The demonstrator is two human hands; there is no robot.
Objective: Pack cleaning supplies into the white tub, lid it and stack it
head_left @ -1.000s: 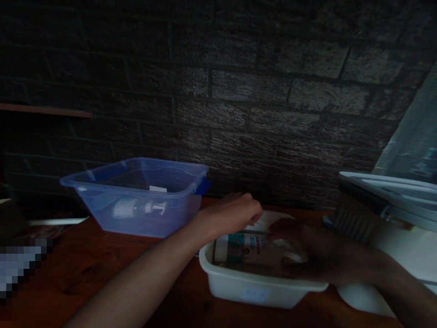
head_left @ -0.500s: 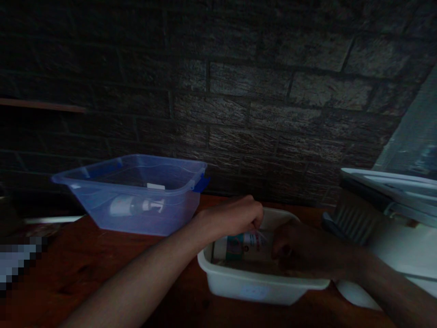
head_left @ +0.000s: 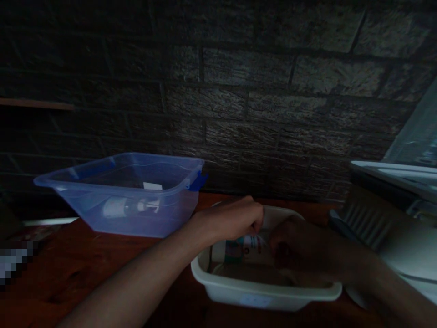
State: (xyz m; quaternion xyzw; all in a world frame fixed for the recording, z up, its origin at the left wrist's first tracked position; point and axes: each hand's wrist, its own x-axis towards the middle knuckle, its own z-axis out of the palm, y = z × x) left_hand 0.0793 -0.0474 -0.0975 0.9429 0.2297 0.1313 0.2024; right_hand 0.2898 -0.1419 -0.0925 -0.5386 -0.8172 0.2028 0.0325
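Observation:
A white plastic basin (head_left: 273,291) stands on the wooden table, holding a pale package (head_left: 235,250) with a teal patch and red print. Over its back left part, my left hand (head_left: 244,216) is closed in a pinch. A thin, whitish strand or edge of film (head_left: 262,239) runs from its fingertips toward my right hand (head_left: 290,243). My right hand, dark in shadow, is closed inside the basin at the package's right end. Its fingertips are too dim to show what they hold, and it hides part of the package.
A clear bluish tub (head_left: 136,218) with blue handles stands at the left, a white pump bottle (head_left: 116,207) lying inside. At the right is a white, lidded appliance or container (head_left: 409,241). A dark brick wall (head_left: 225,100) rises behind the table (head_left: 102,264).
The view has shifted slightly, and the basin appears a little closer. Both hands stay closed over the package; my right hand has moved slightly left relative to the basin.

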